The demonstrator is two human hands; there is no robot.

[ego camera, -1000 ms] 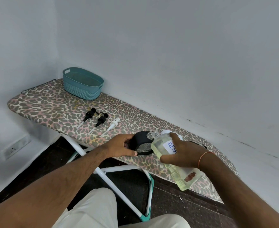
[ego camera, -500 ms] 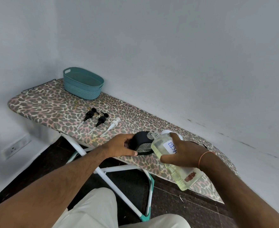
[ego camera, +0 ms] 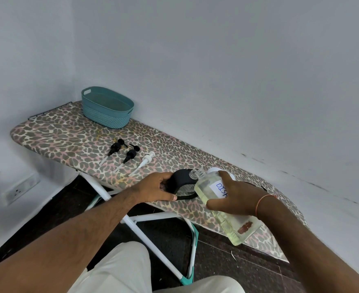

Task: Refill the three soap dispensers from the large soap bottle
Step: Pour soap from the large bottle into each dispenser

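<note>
My right hand (ego camera: pixel 231 195) grips the large clear soap bottle (ego camera: pixel 227 216), which holds pale yellow liquid and is tilted with its open neck over a black soap dispenser (ego camera: pixel 181 180). My left hand (ego camera: pixel 155 190) holds that black dispenser steady on the leopard-print ironing board (ego camera: pixel 68 136). A white dispenser (ego camera: pixel 213 170) shows just behind the bottle, mostly hidden. Two black pump heads (ego camera: pixel 116 148) (ego camera: pixel 131 154) and a white pump head (ego camera: pixel 147 160) lie on the board, left of the dispensers.
A teal oval basket (ego camera: pixel 107 111) stands at the board's far left end, against the wall. The board's near edge runs just under my hands, with white folding legs (ego camera: pixel 132 220) and dark floor below. A wall socket (ego camera: pixel 18 190) sits low at left.
</note>
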